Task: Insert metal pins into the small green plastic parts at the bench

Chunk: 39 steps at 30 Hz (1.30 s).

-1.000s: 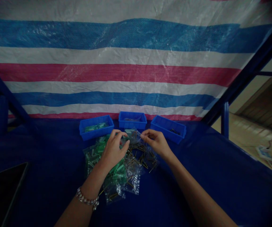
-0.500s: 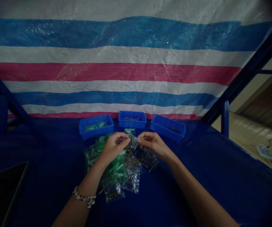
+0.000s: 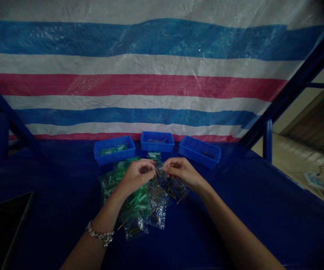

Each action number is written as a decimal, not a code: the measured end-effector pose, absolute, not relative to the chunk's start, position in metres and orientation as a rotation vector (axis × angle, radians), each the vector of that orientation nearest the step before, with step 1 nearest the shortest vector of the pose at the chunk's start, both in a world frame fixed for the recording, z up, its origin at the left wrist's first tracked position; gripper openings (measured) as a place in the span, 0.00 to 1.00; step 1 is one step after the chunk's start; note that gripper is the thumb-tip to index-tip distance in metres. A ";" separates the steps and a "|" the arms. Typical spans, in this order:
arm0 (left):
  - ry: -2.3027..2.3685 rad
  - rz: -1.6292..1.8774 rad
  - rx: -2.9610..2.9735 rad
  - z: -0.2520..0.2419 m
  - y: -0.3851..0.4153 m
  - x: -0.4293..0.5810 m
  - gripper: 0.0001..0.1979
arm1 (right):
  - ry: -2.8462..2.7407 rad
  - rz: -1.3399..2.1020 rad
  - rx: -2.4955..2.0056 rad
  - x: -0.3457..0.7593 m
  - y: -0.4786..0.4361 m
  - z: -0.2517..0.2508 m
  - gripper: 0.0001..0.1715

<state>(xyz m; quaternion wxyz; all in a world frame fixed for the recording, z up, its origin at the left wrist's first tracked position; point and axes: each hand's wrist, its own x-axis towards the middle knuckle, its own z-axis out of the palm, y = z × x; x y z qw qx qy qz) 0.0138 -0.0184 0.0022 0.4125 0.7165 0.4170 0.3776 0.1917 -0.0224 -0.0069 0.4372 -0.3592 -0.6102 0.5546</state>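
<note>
My left hand is closed in a pinch above the pile, at the edge of a small clear plastic bag. Facing it, my right hand pinches the bag's other side between thumb and forefinger. Thin brass-coloured pieces show in or just behind this bag; which of the two I cannot tell. Under the hands lies a heap of clear bags, some with green strip-like pieces, others with thin metal pieces. Another bag lies at the heap's near edge.
Behind the heap stand three blue bins: the left bin with pale green pieces, the middle bin and the right bin with small dark pieces. A phone-like dark slab lies left on the blue table. Striped sheeting hangs behind.
My hands stay over the heap in nearly the same place. The fingers have shifted slightly, and brass-coloured pieces now show between them.
</note>
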 end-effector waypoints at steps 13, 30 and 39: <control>1.019 0.971 1.808 0.004 -0.019 0.014 0.05 | -1.551 1.378 -0.892 0.187 -0.024 -0.004 0.13; 1.119 0.889 2.034 0.004 -0.025 0.019 0.03 | -1.685 1.256 -1.077 0.179 -0.024 -0.009 0.06; 1.159 1.023 2.011 0.003 -0.021 0.016 0.07 | -1.494 1.231 -1.084 0.177 -0.023 -0.009 0.05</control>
